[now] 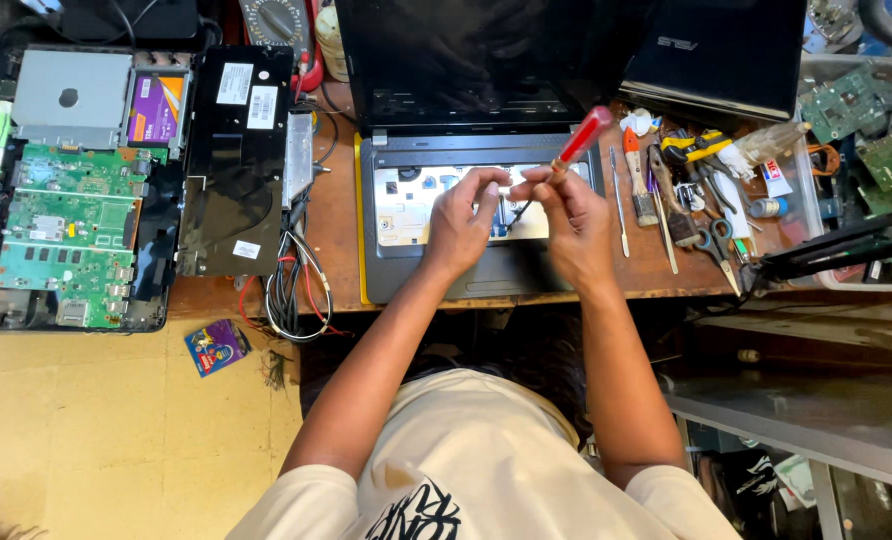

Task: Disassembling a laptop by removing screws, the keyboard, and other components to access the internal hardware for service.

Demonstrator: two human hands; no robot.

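- The right hand (578, 222) grips a screwdriver with a translucent red plastic handle (585, 134); the fingers are curled tight around the lower part of the handle, which tilts up and to the right above the knuckles.
- The screwdriver's thin dark shaft slants down and to the left, its tip ending between the two hands over the laptop.
- The left hand (463, 222) hovers just beside the right, fingertips pinched narrowly together near the shaft tip; whether they hold something small, I cannot tell.
- Both hands sit above an open grey laptop with its keyboard removed (396, 250), showing a pale metal tray underneath; it lies on the brown wooden workbench (336, 225), directly in front of the person.
- To the left lies a black laptop bottom cover (231, 160), and beyond it a green circuit board (66, 230).
- To the right, a cluster of hand tools (681, 190) lies on the bench.
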